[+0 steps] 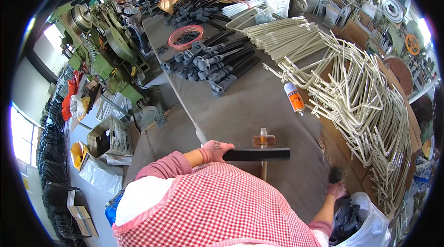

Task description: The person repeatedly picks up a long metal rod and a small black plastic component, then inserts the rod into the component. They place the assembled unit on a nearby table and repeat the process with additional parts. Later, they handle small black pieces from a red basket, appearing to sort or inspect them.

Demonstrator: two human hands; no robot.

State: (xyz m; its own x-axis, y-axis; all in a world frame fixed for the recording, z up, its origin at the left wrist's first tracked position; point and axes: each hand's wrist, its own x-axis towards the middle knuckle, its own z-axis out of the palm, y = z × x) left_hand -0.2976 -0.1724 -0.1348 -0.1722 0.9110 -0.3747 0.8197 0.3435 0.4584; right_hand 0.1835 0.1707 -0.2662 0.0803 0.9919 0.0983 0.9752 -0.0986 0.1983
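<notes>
My left hand [215, 151], in a pinkish glove, is closed round one end of a black tube [259, 154]. The tube lies level across in front of my checked apron, its free end to the right. Partly behind it rests a mallet with an amber head [264, 140]; the tube covers part of its handle. Off to the right, my right hand [336, 189] is closed on a dark plastic fitting [336, 174], slightly blurred. Beside that hand stands a clear plastic bag [370, 228] with dark fittings [349, 221] in it.
An orange and white spray can [294, 98] lies on the grey table [231, 120]. Dark tubes with fittings [212, 64] are piled farther back, near a pink basket [186, 37]. Bent pale rods [351, 94] heap up on the right. Green machines [104, 62] and a person [132, 13] are at far left.
</notes>
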